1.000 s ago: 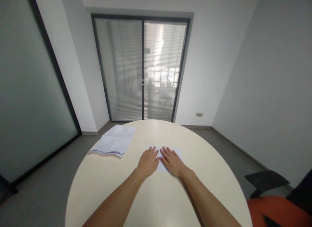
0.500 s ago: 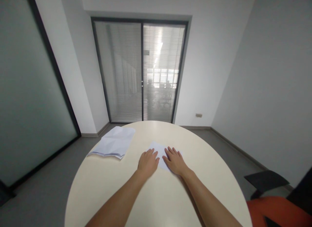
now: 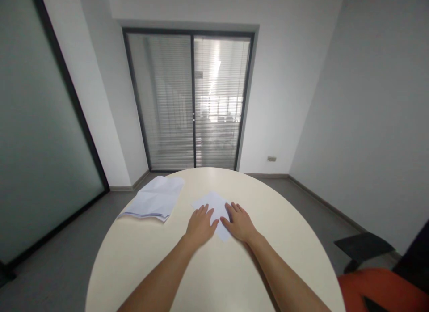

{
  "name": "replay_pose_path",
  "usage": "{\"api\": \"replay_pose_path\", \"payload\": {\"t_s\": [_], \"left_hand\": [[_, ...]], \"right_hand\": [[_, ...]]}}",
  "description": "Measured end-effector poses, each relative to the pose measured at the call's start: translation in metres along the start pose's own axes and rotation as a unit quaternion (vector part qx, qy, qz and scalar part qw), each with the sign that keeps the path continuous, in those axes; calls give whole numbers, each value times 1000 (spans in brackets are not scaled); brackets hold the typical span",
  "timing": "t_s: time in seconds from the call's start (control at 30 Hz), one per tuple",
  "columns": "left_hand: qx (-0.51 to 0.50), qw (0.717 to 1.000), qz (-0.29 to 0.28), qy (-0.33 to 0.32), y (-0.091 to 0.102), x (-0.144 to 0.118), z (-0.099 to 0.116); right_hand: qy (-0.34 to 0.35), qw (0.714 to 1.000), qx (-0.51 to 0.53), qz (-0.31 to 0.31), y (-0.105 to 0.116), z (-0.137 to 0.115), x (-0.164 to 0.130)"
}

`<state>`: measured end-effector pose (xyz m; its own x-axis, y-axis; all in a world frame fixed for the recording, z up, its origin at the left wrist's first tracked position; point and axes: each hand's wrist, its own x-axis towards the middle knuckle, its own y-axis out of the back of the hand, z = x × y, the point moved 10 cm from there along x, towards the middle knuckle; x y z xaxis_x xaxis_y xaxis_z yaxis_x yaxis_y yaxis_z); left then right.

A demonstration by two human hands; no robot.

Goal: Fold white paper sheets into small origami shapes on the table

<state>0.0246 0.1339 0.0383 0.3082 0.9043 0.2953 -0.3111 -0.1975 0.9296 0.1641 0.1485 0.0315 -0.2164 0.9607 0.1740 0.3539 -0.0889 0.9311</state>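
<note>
A small sheet of white paper (image 3: 216, 205) lies on the round cream table (image 3: 204, 280), its corners pointing away from and towards me. My left hand (image 3: 201, 225) rests on its left side, palm down with the fingers stretched out. On the right side of the sheet lies my right hand (image 3: 239, 221), also flat, with fingers spread. Both thumbs point inward near the middle of the paper. Parts of the sheet are hidden under the hands.
A stack of creased white papers (image 3: 154, 198) lies at the table's far left edge. An orange chair (image 3: 378, 287) with a black armrest (image 3: 364, 248) stands at the right. Beyond the table is a glass door with blinds (image 3: 167, 111).
My left hand has shifted slightly left and my right hand slightly too. More of the paper shows, with its far left edge and near corner now visible.
</note>
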Motion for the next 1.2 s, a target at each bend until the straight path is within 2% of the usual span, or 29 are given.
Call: {"api": "replay_pose_path", "payload": {"t_s": [0.13, 0.33, 0.57, 0.7, 0.97, 1.2], "left_hand": [[-24, 1000, -1, -4, 1, 4, -3], [-57, 997, -3, -51, 8, 3, 10], [-61, 991, -96, -72, -10, -9, 19], [-54, 990, -108, -77, -11, -8, 20], [-32, 993, -50, -106, 5, -8, 25], [-35, 995, -10, -93, 6, -4, 11]], "right_hand": [[10, 1000, -18, 19, 4, 1, 2], [19, 999, 2, 42, 14, -4, 0], [-10, 999, 8, 46, 15, 3, 1], [12, 999, -6, 33, 15, -3, 1], [84, 996, 6, 35, 18, -16, 1], [115, 991, 63, -36, 8, -3, -5]]}}
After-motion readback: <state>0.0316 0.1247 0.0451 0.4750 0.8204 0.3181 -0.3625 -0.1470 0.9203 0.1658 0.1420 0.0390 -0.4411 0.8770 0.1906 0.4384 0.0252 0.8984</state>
